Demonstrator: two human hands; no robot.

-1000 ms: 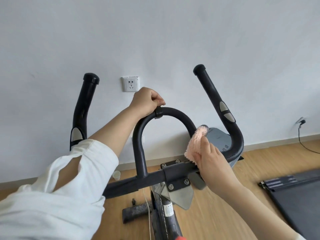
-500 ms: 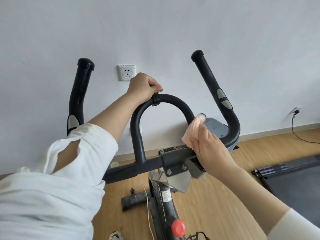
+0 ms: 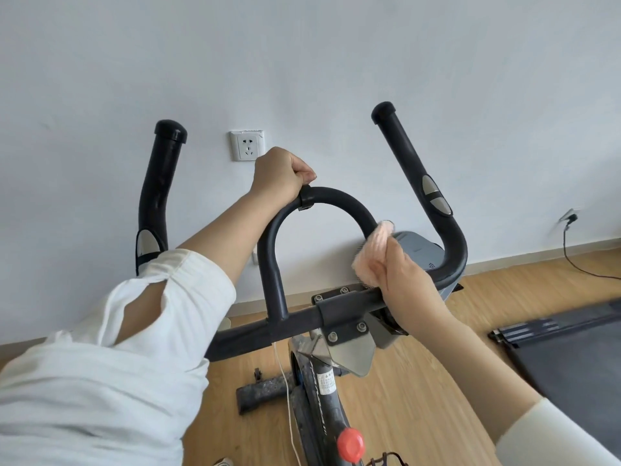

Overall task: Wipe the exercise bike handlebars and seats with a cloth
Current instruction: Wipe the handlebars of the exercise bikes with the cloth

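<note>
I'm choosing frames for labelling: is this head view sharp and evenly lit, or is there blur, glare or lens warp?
Head view: soft, even light, no glare, only a faint sheen on the handlebar loop; the pink cloth and right hand look slightly soft; the treadmill edge is smeared; the wide lens bows the skirting board.

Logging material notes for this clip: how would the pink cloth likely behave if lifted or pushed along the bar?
The pink cloth looks fluffy and bunches up in the right hand, so it is probably soft, floppy and light. Pressed on the loop bar, it bulges around the grip, so it would likely drape, not roll. Its fuzzy pile probably drags rather than slips.
</note>
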